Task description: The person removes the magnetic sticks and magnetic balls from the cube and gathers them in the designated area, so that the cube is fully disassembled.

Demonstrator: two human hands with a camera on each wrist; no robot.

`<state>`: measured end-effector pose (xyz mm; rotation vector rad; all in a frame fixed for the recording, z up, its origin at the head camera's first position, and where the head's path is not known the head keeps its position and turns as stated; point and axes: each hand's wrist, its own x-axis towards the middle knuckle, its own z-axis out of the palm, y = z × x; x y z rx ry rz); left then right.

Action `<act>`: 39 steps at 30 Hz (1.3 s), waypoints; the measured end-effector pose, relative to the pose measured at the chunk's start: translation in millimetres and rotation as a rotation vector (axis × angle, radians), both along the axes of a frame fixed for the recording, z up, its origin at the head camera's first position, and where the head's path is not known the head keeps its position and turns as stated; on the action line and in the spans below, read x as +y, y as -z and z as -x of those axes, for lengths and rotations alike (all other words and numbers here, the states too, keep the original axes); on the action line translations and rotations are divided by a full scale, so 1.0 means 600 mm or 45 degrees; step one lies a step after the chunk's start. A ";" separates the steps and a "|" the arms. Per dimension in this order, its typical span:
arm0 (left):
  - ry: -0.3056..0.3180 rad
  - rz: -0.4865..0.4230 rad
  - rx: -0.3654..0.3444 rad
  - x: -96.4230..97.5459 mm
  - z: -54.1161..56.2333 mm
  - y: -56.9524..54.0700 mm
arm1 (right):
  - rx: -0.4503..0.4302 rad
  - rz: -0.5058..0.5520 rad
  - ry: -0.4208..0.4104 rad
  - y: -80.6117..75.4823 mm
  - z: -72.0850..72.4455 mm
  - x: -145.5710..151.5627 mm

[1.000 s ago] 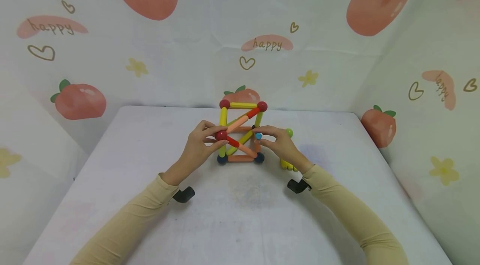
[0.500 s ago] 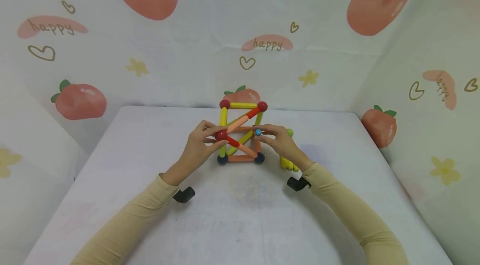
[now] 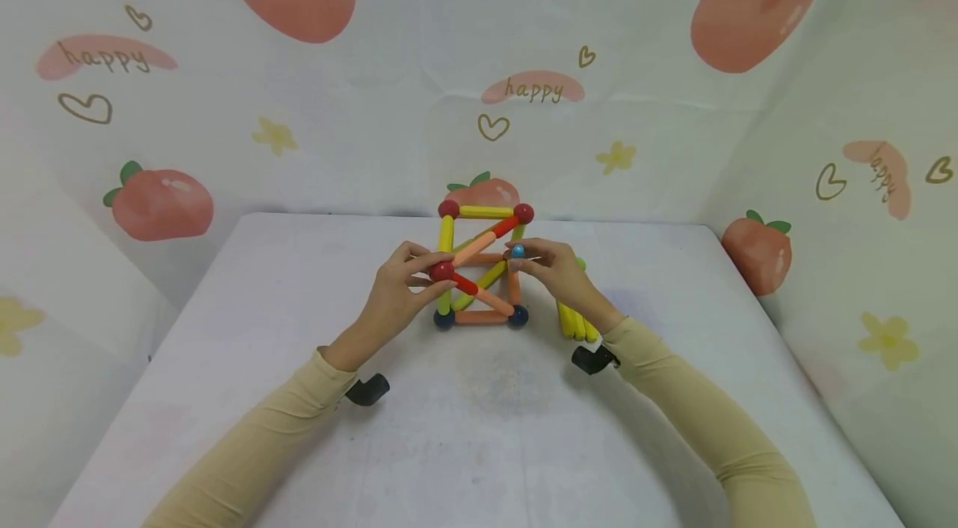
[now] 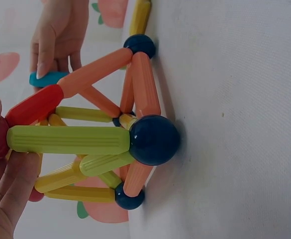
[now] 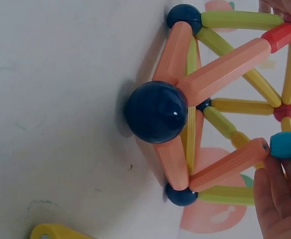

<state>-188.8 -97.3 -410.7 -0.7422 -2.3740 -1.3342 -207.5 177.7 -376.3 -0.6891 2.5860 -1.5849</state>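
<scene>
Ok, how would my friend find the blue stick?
On the white table stands a toy frame. At its right edge, fingers of the right hand pinch the blue stick. It's the only blue one among orange, red, yellow and green sticks.

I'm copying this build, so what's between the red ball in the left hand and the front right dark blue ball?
The head view shows a red piece nearest the red ball, then an orange stick reaching the dark blue ball.

Looks softly lit in the head view, dimmer in both wrist views. Casts diffuse shadows on the tabletop (image 3: 479,420) in front of the stick frame (image 3: 482,317). Glints off its nearest navy ball (image 5: 156,112) in the right wrist view.
</scene>
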 end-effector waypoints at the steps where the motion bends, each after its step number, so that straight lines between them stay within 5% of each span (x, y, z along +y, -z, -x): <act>1: -0.001 0.003 -0.001 0.000 0.000 0.000 | -0.013 0.009 0.007 -0.002 0.000 0.000; 13: -0.007 0.005 -0.003 0.001 -0.002 -0.001 | -0.071 0.036 0.064 0.031 0.019 0.020; 27: 0.006 0.000 0.008 0.000 -0.001 0.000 | -0.242 -0.070 0.143 0.070 -0.046 0.071; 39: 0.001 -0.001 -0.009 0.000 -0.001 -0.004 | -0.362 -0.229 -0.029 0.102 -0.094 0.118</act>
